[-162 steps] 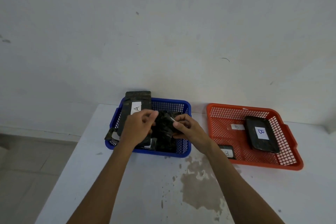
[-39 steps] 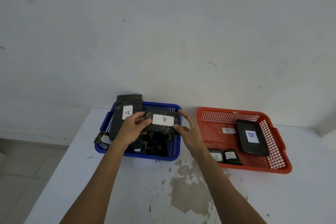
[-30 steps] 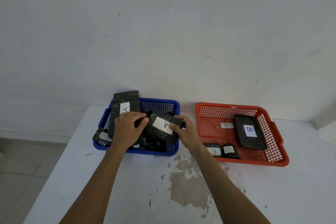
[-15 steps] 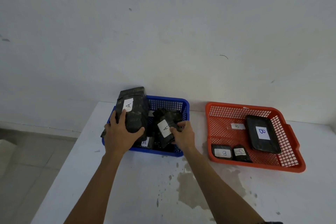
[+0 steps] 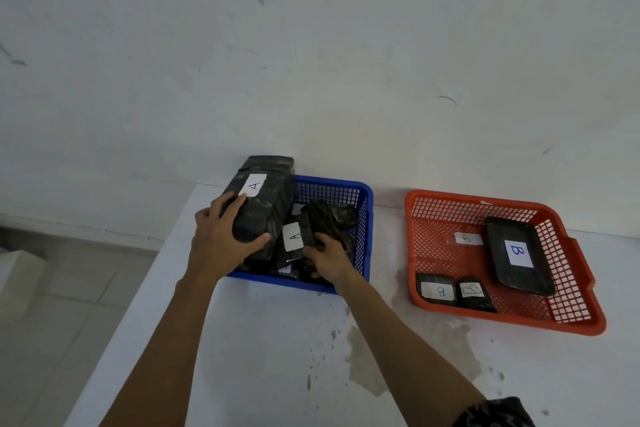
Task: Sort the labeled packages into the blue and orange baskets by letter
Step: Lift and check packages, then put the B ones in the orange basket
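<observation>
Large A-labeled package (image 5: 263,208) is leaning tilted in the blue basket (image 5: 360,218), left hand (image 5: 221,239) gripping it. Right hand (image 5: 329,260) is clasping a smaller A package (image 5: 294,239) beside it. Orange basket (image 5: 568,288) is holding B packages.

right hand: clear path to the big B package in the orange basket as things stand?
Probably yes. The big B package lies flat and uncovered in the orange basket, nothing stacked on it. But the right hand is down in the blue basket on a smaller A package, so it must let go first.
</observation>
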